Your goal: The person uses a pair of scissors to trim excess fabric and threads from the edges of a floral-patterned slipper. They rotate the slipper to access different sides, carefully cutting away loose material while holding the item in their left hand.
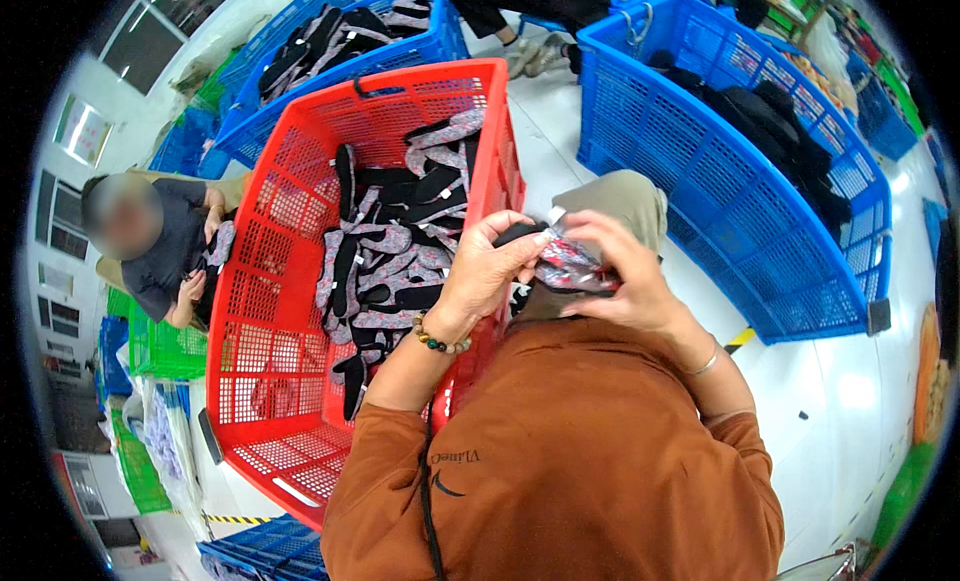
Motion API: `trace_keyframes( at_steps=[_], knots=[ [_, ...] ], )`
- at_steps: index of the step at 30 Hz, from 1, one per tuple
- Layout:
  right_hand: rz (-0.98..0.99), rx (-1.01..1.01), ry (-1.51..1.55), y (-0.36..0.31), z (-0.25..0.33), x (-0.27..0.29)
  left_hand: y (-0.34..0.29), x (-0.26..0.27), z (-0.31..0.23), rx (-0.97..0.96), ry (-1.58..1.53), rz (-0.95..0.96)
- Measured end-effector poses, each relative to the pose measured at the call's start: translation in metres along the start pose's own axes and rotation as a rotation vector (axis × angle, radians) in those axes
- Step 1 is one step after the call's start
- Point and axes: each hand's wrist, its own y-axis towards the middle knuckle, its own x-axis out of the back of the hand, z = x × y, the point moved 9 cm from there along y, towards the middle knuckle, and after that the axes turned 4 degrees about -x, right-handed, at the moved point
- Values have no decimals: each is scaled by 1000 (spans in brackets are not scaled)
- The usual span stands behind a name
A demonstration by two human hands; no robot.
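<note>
My left hand (483,271) pinches the black edge of a small cloth piece (572,265) between thumb and fingers. The rest of that piece is patterned in grey and red, with a small white tag at its top; its full shape is partly covered by my fingers. From the other side my right hand (625,276) curls its fingers around the patterned part, slightly smeared by motion. Both hands are in front of my chest, over my lap. Left of them, a red crate (262,251) holds many soft, slipper-shaped pieces (395,256), some black, others grey-pink patterned.
A blue crate (680,161) with black cloth (765,121) stands to the right. Behind the red one, another blue crate (330,73) holds similar pieces. A seated person (165,236) at the left handles a patterned piece, and another person's legs (515,26) show at the far side.
</note>
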Motion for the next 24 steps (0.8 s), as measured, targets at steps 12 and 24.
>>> trace_keyframes(
  at_steps=[12, 24],
  knots=[
    [-39, -25, 112, -47, -12, -8, -10, -14, 16, -72, 512, 389],
    [-56, -163, 301, -42, -22, 5, -27, -34, 44, 178, 255, 515]
  ],
)
